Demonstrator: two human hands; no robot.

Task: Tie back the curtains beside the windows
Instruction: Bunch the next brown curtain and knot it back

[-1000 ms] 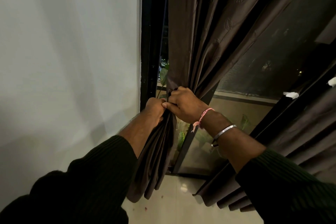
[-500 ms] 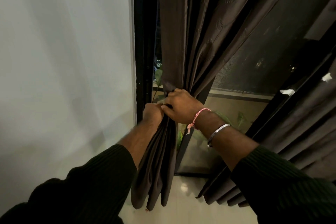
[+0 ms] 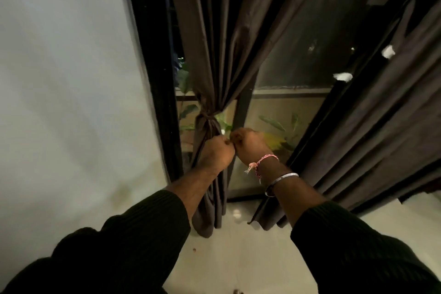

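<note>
The fingers of the left hand (image 3: 216,153) and right hand (image 3: 250,143) curl away from the camera, so whatever they pinch is hidden. The curtain (image 3: 214,55) runs off the frame at 12 o'clock, and the second curtain (image 3: 381,138) is cut at 3 o'clock.

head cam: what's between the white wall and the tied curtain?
In the head view, the black window frame stands between the wall and the tied curtain. A narrow strip of glass with plant leaves shows beside the curtain's tie.
</note>
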